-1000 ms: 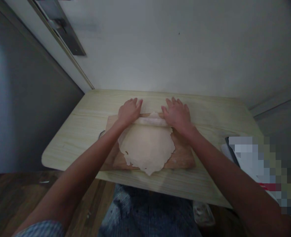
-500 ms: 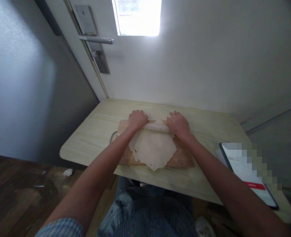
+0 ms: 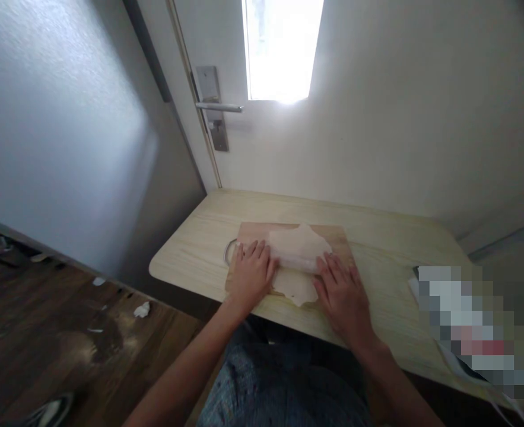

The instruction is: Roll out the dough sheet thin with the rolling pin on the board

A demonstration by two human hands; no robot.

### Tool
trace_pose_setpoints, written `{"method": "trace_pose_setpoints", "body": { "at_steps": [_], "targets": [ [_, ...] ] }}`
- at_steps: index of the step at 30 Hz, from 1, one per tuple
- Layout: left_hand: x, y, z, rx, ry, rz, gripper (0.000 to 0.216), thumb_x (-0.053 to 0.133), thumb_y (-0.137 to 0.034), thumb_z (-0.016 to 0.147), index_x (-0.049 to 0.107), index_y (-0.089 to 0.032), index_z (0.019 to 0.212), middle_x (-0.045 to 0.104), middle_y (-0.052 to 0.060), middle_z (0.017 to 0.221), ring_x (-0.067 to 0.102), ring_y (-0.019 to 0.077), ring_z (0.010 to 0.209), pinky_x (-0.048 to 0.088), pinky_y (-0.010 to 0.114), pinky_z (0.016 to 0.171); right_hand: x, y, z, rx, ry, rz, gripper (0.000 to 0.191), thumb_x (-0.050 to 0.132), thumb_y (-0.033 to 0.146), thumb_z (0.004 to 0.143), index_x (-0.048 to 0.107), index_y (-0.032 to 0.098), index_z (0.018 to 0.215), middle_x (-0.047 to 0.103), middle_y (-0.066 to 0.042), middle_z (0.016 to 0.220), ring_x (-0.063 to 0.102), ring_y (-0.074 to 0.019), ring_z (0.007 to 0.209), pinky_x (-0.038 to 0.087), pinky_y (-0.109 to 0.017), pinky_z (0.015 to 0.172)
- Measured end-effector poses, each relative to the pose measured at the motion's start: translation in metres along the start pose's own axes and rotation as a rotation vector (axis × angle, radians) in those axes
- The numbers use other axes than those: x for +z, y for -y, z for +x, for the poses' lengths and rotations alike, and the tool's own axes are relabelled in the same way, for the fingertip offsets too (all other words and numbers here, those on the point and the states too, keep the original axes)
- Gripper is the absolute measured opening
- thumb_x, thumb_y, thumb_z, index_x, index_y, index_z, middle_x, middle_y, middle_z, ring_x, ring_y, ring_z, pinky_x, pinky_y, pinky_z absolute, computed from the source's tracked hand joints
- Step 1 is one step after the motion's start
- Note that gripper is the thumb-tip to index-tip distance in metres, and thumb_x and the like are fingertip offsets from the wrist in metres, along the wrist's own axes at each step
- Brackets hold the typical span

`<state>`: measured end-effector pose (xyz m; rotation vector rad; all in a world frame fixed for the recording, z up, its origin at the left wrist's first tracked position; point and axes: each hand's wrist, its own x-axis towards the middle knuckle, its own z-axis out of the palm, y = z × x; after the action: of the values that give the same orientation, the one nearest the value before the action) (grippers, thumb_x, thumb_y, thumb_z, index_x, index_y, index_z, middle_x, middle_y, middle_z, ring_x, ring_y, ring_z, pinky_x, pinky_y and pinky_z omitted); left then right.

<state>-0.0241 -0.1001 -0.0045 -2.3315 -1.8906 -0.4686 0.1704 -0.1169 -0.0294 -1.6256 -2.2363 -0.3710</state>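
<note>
A pale rolling pin (image 3: 295, 261) lies across a thin, ragged-edged sheet of dough (image 3: 302, 238) on a wooden cutting board (image 3: 251, 230). My left hand (image 3: 253, 270) presses on the pin's left end, its fingers over the top. At the other end my right hand (image 3: 342, 290) rests on the pin with fingers curved over it. Dough shows on both the far and near sides of the pin. Both pin ends are hidden under my hands. A metal ring handle (image 3: 226, 251) sticks out from the board's left side.
The board lies on a light wooden table (image 3: 190, 252) with rounded corners. On its right stands a partly blurred-out tablet-like device (image 3: 466, 332). Beyond the table is a white door with a lever handle (image 3: 219, 107). White scraps (image 3: 142, 309) lie on the dark floor.
My hands have drawn the rolling pin from the dough's far edge toward me, to about its middle. The head view has shifted, so the table sits farther right in the picture.
</note>
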Motion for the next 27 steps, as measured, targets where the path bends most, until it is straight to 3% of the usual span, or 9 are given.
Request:
{"method": "trace_pose_setpoints", "body": {
  "at_steps": [4, 8, 12, 16, 20, 27],
  "targets": [
    [-0.004, 0.0, -0.021, 0.0, -0.021, -0.011, 0.045, 0.028, -0.037, 0.09, 0.048, -0.011, 0.121, 0.047, 0.011, 0.13, 0.037, 0.0259, 0.124, 0.023, 0.05, 0.104, -0.009, 0.007, -0.02, -0.032, 0.003, 0.024, 0.044, 0.033, 0.032, 0.089, 0.045, 0.011, 0.126, 0.043, -0.011, 0.134, 0.035, -0.0247, 0.125, 0.026, -0.042, 0.101],
    [-0.002, 0.0, -0.016, -0.019, 0.033, -0.011, 0.047, 0.027, -0.038, 0.09, 0.045, -0.012, 0.125, 0.042, 0.011, 0.134, 0.034, 0.0246, 0.126, 0.022, 0.046, 0.105, -0.009, 0.004, -0.015, 0.0, 0.06, 0.064, 0.046, 0.03, 0.033, 0.089, 0.044, 0.013, 0.128, 0.039, -0.01, 0.137, 0.031, -0.0236, 0.128, 0.025, -0.043, 0.102],
    [0.005, -0.001, 0.012, -0.057, 0.073, 0.006, 0.045, 0.025, -0.036, 0.09, 0.046, -0.015, 0.124, 0.045, 0.009, 0.132, 0.039, 0.0219, 0.123, 0.02, 0.043, 0.105, 0.0, -0.005, 0.009, 0.036, 0.08, 0.086, 0.049, 0.029, 0.035, 0.089, 0.038, 0.014, 0.132, 0.035, -0.009, 0.139, 0.028, -0.0226, 0.129, 0.023, -0.045, 0.103],
    [0.018, -0.003, 0.05, -0.091, 0.023, 0.035, 0.041, 0.024, -0.034, 0.091, 0.054, -0.018, 0.115, 0.055, 0.008, 0.123, 0.047, 0.022, 0.115, 0.019, 0.044, 0.104, 0.009, -0.013, 0.043, 0.059, 0.1, 0.044, 0.052, 0.027, 0.037, 0.089, 0.038, 0.007, 0.131, 0.04, -0.013, 0.136, 0.031, -0.025, 0.127, 0.02, -0.046, 0.103],
    [0.029, -0.001, 0.086, -0.138, 0.027, 0.042, 0.041, 0.024, -0.033, 0.09, 0.054, -0.018, 0.113, 0.059, 0.008, 0.115, 0.05, 0.0226, 0.109, 0.031, 0.041, 0.095, 0.016, -0.02, 0.077, 0.135, 0.136, 0.015, 0.051, 0.023, 0.038, 0.09, 0.046, 0.01, 0.126, 0.044, -0.013, 0.133, 0.037, -0.0264, 0.122, 0.025, -0.045, 0.1],
    [0.035, 0.008, 0.132, -0.198, 0.163, -0.009, 0.05, 0.017, -0.045, 0.09, 0.059, -0.019, 0.1, 0.063, 0.009, 0.102, 0.057, 0.0227, 0.095, 0.043, 0.034, 0.078, 0.03, -0.037, 0.123, 0.226, 0.234, 0.067, 0.049, 0.024, 0.039, 0.089, 0.05, 0.013, 0.121, 0.048, -0.013, 0.129, 0.045, -0.0246, 0.116, 0.033, -0.04, 0.093]
  ]
}}
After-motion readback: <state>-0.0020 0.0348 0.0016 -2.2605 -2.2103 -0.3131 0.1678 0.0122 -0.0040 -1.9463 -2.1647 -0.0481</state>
